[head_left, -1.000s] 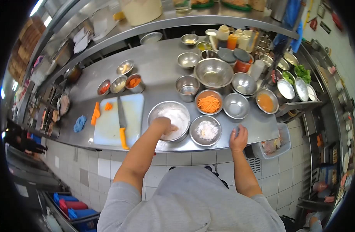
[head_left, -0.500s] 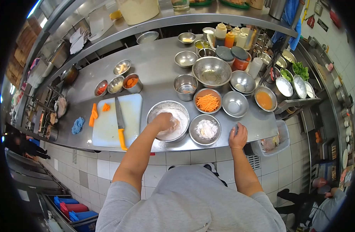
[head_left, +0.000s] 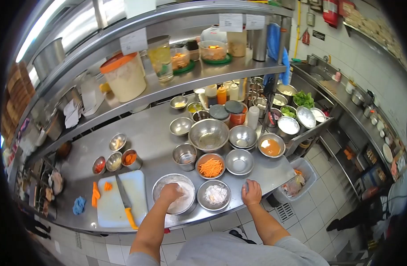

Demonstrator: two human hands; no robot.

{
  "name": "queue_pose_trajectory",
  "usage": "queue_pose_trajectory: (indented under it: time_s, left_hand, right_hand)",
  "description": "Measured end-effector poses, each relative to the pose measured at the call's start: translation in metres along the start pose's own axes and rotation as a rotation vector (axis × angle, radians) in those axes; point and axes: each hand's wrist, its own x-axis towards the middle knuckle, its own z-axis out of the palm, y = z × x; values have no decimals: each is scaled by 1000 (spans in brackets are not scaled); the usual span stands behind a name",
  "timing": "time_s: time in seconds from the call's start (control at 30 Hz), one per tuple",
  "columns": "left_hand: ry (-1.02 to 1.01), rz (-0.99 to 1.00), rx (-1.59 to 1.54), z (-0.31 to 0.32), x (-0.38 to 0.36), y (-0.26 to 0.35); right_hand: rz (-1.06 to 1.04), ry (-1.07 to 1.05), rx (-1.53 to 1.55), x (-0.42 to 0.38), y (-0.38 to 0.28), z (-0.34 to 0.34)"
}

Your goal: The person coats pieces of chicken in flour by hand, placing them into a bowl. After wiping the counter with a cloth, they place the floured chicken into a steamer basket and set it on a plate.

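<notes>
My left hand (head_left: 170, 193) is down inside a steel bowl of white flour (head_left: 184, 200). Its fingers are curled and partly covered in flour, and whatever they may hold is hidden. Just right of that bowl stands a smaller steel bowl (head_left: 200, 200) with flour-coated pieces (head_left: 215, 194) in it. My right hand (head_left: 252, 193) rests on the counter near its front edge, beside the smaller bowl, with fingers laid on the metal and no object visible in them. Behind it are a bowl of carrot strips (head_left: 211, 168) and a bare steel bowl (head_left: 240, 162).
To the left lie a white cutting board (head_left: 138, 190), a yellow-handled knife (head_left: 125, 199), carrot pieces (head_left: 95, 195) and a blue cloth (head_left: 79, 205). A large bowl (head_left: 208, 135) and squeeze bottles (head_left: 221, 95) stand behind. A shelf (head_left: 185, 84) spans overhead. A plastic bin (head_left: 307, 186) sits right.
The head view has tilted up, so more of the shelf and back wall shows. My left hand is still in the flour bowl, and my right hand still rests on the counter.
</notes>
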Motion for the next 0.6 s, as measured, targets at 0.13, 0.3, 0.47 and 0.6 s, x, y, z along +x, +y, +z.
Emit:
queue_pose_trajectory:
  time_s: [0.13, 0.3, 0.47, 0.6]
  left_hand:
    - [23, -85, 172, -8, 6, 10]
    - [-139, -49, 276, 60, 17, -12]
    - [-399, 10, 343, 11, -9, 36]
    - [-411, 76, 384, 40, 20, -17]
  right_hand:
    - [-8, -6, 5, 0, 1, 0]
    - [-13, 1, 6, -1, 0, 1]
    - [-13, 11, -1, 0, 2, 0]
    - [-14, 24, 5, 1, 1, 1]
